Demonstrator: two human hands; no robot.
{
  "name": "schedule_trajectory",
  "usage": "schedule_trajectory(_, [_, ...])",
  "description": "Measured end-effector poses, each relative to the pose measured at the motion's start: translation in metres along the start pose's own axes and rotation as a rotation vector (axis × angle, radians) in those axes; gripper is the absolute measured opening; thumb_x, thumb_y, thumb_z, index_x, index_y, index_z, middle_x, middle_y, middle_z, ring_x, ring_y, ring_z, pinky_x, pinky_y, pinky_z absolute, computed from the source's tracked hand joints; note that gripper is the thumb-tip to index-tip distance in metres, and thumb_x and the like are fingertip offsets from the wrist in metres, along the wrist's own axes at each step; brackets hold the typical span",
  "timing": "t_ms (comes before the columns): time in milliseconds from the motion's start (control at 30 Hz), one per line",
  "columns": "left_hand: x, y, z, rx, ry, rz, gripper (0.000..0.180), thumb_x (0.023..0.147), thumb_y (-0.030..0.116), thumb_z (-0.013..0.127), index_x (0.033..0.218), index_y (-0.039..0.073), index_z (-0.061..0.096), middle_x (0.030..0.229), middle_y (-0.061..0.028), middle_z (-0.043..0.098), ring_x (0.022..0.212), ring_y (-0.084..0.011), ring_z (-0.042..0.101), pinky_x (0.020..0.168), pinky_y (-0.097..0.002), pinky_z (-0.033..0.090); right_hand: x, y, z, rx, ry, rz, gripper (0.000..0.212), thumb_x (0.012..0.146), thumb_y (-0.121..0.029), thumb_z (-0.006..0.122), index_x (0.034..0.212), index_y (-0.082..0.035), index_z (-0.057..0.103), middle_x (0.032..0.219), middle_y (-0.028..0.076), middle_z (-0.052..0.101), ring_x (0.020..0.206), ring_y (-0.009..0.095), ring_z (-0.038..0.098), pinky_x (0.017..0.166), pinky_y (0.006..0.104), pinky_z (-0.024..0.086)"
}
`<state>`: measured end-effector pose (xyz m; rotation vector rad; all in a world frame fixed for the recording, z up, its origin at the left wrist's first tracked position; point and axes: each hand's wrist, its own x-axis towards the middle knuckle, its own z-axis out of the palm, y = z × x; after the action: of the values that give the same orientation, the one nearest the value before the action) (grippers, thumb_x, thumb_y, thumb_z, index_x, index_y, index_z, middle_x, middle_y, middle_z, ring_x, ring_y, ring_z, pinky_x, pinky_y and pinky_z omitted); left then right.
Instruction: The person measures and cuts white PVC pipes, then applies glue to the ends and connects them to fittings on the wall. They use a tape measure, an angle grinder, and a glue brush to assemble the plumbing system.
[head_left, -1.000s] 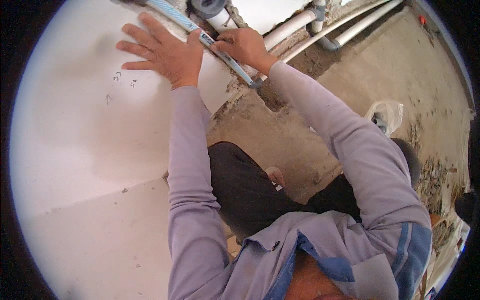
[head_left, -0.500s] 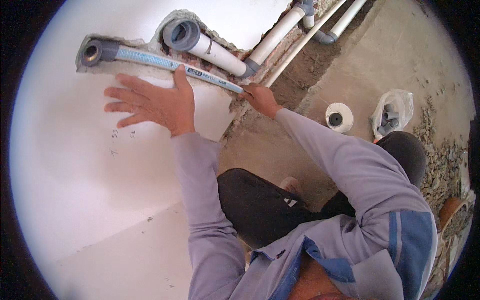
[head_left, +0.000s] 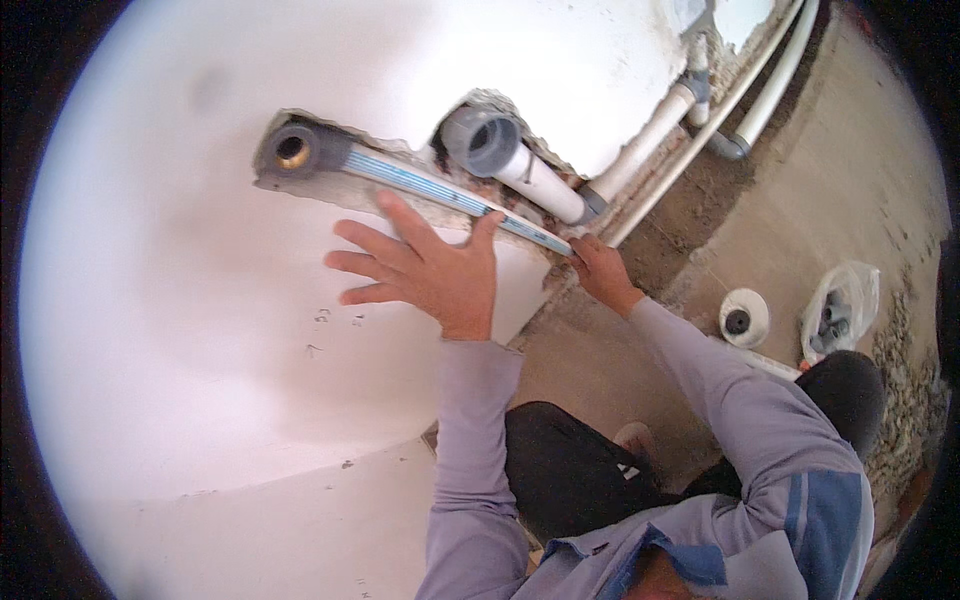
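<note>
A thin white pipe with blue stripes (head_left: 440, 190) lies in a groove cut into the white wall (head_left: 180, 330). It runs from a grey fitting with a brass thread (head_left: 293, 150) down to the right. My left hand (head_left: 430, 270) is spread flat on the wall just under the pipe, the thumb touching it. At the pipe's lower right end, my right hand (head_left: 600, 268) has its fingers closed around the pipe. Above the thin pipe, a wide grey socket on a white pipe (head_left: 500, 150) sticks out of a second hole.
White pipes (head_left: 700, 130) run along the foot of the wall at the upper right. A white tape roll (head_left: 743, 318) and a plastic bag of grey fittings (head_left: 838, 310) lie on the concrete floor. Gravel (head_left: 905, 400) borders the right edge. Pencil marks (head_left: 335, 322) sit below my left hand.
My right hand has slid down the thin pipe from beside my left hand to its lower end. The view has pulled back, showing both holes. The left hand stays flat on the wall.
</note>
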<state>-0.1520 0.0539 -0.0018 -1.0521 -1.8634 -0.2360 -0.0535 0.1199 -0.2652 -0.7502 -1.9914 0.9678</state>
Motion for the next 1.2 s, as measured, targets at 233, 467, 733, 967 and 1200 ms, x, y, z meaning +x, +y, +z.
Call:
schedule_trajectory(233, [0.009,0.016,0.002,-0.065,0.017,-0.029,0.119,0.075,0.077,0.057,0.154,0.004,0.006,0.155,-0.0348,-0.006,0.138,-0.0607,-0.014,0.095,-0.0802,-0.011,0.007,0.008,-0.008,-0.03,-0.133,0.12,0.026,0.089,-0.026,0.066,0.106,-0.006,0.069,0.084,0.018,0.068,0.078,0.036,0.066,0.068,0.0456,0.051])
schedule_trajectory(467, [-0.023,0.009,0.022,0.028,-0.09,0.13,0.13,0.065,0.075,0.069,0.154,0.004,0.005,0.154,-0.0358,-0.008,0.138,-0.0609,-0.013,0.094,-0.0828,-0.004,-0.003,-0.013,0.011,0.264,0.083,0.43,0.037,0.085,-0.035,0.072,0.098,-0.002,0.063,0.075,0.017,0.066,0.067,0.03,0.065,0.06,0.0434,0.05])
schedule_trajectory(733, [-0.028,0.017,0.033,0.027,-0.123,0.172,0.134,0.062,0.076,0.072,0.155,0.011,0.0,0.155,-0.0314,-0.013,0.138,-0.0578,-0.019,0.094,-0.0819,-0.009,-0.085,0.039,0.073,0.679,0.308,1.141,0.023,0.089,-0.025,0.067,0.089,-0.002,0.065,0.073,0.006,0.063,0.055,0.019,0.055,0.051,0.0386,0.045])
schedule_trajectory(967, [-0.024,0.016,0.026,0.049,-0.159,0.129,0.136,0.059,0.073,0.076,0.156,0.014,0.002,0.155,-0.03,-0.016,0.137,-0.0551,-0.025,0.093,-0.0825,-0.01,-0.036,0.069,0.025,0.796,0.181,1.11,0.028,0.084,-0.032,0.072,0.089,-0.005,0.074,0.081,0.008,0.068,0.075,0.017,0.059,0.066,0.0375,0.046])
schedule_trajectory(1200, [-0.03,0.014,0.032,0.112,-0.112,0.145,0.144,0.052,0.081,0.073,0.154,0.006,0.004,0.154,-0.0358,-0.005,0.138,-0.0595,-0.015,0.096,-0.0816,-0.006,-0.038,0.087,0.046,0.692,0.193,1.036,0.03,0.087,-0.028,0.074,0.093,0.001,0.074,0.081,0.004,0.066,0.074,0.013,0.056,0.068,0.0335,0.047])
